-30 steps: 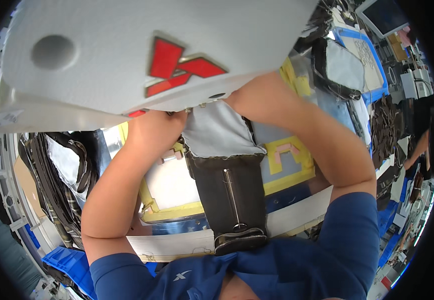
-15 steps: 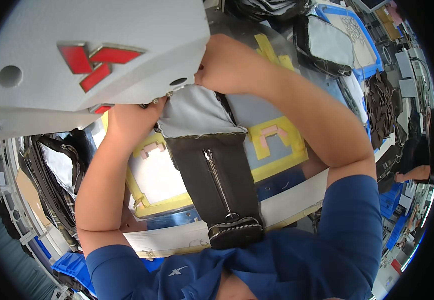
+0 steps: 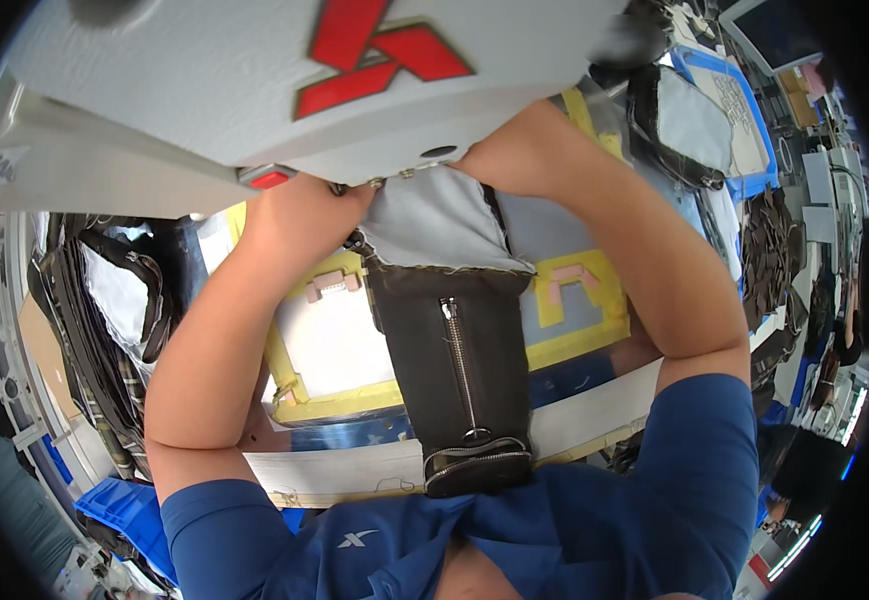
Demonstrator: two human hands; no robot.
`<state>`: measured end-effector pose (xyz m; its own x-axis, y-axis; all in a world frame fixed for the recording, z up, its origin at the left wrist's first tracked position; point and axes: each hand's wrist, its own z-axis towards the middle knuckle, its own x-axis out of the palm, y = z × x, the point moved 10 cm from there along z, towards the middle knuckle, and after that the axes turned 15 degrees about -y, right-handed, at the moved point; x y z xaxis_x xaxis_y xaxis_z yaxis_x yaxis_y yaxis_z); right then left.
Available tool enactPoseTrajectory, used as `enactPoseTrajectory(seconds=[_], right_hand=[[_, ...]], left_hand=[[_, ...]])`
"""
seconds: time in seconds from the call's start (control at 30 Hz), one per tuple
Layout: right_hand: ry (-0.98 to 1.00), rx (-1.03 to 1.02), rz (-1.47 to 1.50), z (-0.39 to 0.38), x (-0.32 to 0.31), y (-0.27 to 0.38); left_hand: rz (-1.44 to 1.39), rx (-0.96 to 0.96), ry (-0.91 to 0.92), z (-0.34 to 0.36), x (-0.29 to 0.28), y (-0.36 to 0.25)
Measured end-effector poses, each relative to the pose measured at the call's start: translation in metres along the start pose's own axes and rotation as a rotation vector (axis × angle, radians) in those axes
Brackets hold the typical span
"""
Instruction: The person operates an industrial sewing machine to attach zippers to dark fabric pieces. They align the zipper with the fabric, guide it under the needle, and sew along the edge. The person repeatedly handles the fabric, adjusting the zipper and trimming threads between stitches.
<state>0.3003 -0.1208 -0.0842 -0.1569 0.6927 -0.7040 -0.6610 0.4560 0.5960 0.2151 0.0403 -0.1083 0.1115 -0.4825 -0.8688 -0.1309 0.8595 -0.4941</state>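
My left hand (image 3: 314, 210) is at the left edge of a pale grey lining (image 3: 434, 220), under a light grey machine head (image 3: 184, 70) with red emblems. My right hand (image 3: 514, 150) is at the lining's upper right. The machine hides the fingers of both hands, so their grip is unclear. The lining continues into a dark fabric panel (image 3: 414, 370) with a vertical zip and a small zipped pouch (image 3: 474, 470) against my body. Beneath lies a work plate (image 3: 334, 350) edged with yellow tape and small pink blocks.
Stacked dark pieces (image 3: 94, 320) lie left, above a blue crate (image 3: 124, 520). At upper right are a white-lined dark piece (image 3: 689, 130), a blue-rimmed tray (image 3: 754, 160) and scattered dark strips (image 3: 764, 260). A co-worker in black (image 3: 799, 460) is at the far right.
The whole view swung sideways and back, shifting the machine and my arms within it. My hands stay at the lining. The co-worker at right appears lower in the view.
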Motion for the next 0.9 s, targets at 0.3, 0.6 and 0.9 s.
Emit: enactPoseTrajectory(seconds=[0.3, 0.6, 0.9], right_hand=[[-0.007, 0.024, -0.009, -0.002, -0.015, -0.002], [0.063, 0.071, -0.068, -0.003, -0.017, 0.003], [0.059, 0.080, -0.105, -0.005, -0.016, -0.003]], left_hand=[[-0.103, 0.087, -0.193, -0.001, -0.010, -0.004], [-0.132, 0.194, -0.273, -0.003, -0.013, -0.010], [-0.208, 0.098, -0.204, -0.002, -0.011, -0.012]])
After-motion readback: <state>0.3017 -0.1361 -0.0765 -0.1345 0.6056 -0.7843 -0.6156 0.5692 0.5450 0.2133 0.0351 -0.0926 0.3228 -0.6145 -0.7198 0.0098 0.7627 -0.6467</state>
